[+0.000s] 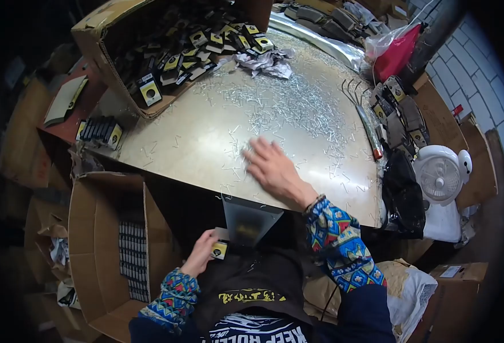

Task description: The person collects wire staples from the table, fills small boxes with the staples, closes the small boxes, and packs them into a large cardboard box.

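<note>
My left hand (199,252) is closed on a small black-and-yellow cardboard box (219,250) at the lower middle, low in front of the apron. A pale flap stands up at the top of that box. My right hand (272,170) lies palm down over the metal tabletop (177,143), its fingers stretched out and somewhat blurred. Around its fingertips are scattered small silvery wire pieces (263,117), too fine to name exactly. Whether any piece is under the palm is hidden. Just below the table edge, between my hands, is a grey metal chute (250,220).
A large carton (100,57) of loose small boxes lies on its side at the back left. An open carton (86,228) with stacked rows stands at lower left. On the right are a hand rake (368,126), a white fan (439,174) and a black bag (403,191).
</note>
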`<state>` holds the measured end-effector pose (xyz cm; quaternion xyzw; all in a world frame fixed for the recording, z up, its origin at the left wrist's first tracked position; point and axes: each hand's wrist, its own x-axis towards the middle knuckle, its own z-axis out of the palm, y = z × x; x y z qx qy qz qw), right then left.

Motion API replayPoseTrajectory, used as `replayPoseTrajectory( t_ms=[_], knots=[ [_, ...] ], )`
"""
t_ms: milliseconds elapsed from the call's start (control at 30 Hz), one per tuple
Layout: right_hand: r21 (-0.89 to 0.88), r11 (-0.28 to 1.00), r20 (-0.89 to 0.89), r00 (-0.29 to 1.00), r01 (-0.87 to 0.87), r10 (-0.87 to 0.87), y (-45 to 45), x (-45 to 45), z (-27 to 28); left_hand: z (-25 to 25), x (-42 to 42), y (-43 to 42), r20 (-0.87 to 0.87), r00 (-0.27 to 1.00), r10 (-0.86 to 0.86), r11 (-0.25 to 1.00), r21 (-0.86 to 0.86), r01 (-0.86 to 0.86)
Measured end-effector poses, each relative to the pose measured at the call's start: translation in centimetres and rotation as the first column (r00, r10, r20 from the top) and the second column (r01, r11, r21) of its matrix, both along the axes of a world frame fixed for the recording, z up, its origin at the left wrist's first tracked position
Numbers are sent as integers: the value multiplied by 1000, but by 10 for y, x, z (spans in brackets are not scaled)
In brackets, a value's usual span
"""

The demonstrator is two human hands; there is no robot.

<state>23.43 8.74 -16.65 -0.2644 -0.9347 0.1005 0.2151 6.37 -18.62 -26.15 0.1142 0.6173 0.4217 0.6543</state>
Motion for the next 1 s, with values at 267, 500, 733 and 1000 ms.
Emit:
replayPoseTrajectory(
  t_ms=[267,500,733,1000],
  knots=[
    [-204,978,-120,990,50,-75,18,34,6,-4,37,7,216,973,-81,995,80,64],
    [25,1000,6,1000,-1,1,-40,-54,-1,-14,51,-3,320,940,117,986,74,-148],
    [-18,987,50,986,158,-156,-132,-23,14,8,72,-5,153,933,325,944,-104,-312],
    [-413,909,-187,982,-59,-21,-140,25,53,18,72,-13,-177,984,23,991,135,1]
  ],
)
